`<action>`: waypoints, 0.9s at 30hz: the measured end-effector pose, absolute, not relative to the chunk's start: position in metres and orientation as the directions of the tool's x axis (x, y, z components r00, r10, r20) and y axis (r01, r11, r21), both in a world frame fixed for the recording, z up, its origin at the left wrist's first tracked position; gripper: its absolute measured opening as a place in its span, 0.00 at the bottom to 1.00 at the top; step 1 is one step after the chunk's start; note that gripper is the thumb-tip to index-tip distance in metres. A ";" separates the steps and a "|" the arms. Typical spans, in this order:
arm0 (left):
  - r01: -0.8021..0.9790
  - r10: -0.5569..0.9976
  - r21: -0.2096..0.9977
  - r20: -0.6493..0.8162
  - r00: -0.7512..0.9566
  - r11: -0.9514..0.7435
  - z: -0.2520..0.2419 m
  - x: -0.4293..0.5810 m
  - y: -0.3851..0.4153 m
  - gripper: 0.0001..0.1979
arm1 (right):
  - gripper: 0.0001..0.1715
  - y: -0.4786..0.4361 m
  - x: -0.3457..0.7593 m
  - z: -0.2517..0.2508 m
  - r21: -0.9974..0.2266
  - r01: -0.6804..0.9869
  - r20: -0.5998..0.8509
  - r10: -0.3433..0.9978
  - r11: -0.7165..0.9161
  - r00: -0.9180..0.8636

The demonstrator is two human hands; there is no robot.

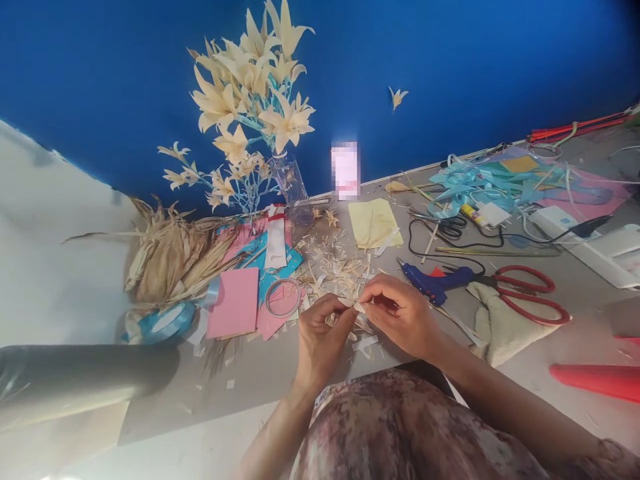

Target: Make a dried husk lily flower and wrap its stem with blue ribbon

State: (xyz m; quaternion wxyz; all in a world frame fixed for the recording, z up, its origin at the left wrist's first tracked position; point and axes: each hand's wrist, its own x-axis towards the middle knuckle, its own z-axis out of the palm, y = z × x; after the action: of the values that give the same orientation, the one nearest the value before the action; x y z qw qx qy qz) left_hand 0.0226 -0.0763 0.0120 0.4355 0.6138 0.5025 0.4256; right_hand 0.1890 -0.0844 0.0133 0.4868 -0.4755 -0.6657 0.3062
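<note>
My left hand [321,333] and my right hand [403,319] meet at the front of the table, fingertips close together. Between them is a small cream-coloured petal [359,307], apparently cut from dried husk. Each hand pinches it between thumb and forefinger, and the fingertips cover part of it. Beneath and behind the hands lies a scatter of pale husk scraps [343,265]. A roll of tape [283,298] lies on pink paper beside my left hand. To the right of my right hand are a blue glue gun [433,280] and red-handled scissors [533,290].
Cream husk flowers [285,120] stand in a clear bottle [293,190] against the blue wall. Dried husks [170,250], a blue ribbon roll [170,322] and a pink pad [233,302] lie left. Blue strips [480,177], black cable and a white power strip [575,233] occupy the right.
</note>
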 end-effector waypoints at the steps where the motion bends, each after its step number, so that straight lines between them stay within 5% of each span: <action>1: 0.248 0.985 0.960 0.096 0.140 -0.129 0.013 0.023 -0.077 0.07 | 0.05 -0.085 0.189 0.014 -0.881 0.323 0.342 0.937 0.345 -0.069; 17: 0.248 0.959 0.943 0.165 0.229 -0.222 0.019 0.022 -0.074 0.10 | 0.06 -0.089 0.183 0.004 -0.982 0.184 0.043 0.999 0.047 -0.021; 27: 0.304 0.920 0.888 0.257 0.296 -0.346 0.021 0.025 -0.071 0.09 | 0.07 -0.089 0.196 0.011 -0.999 0.047 0.015 0.995 0.020 -0.101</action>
State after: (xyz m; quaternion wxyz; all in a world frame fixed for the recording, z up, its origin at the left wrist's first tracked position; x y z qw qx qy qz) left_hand 0.0253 -0.0713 0.0212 0.3768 0.7113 0.4301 0.4087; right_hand 0.1959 -0.0887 0.0111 0.4664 -0.4815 -0.5408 0.5081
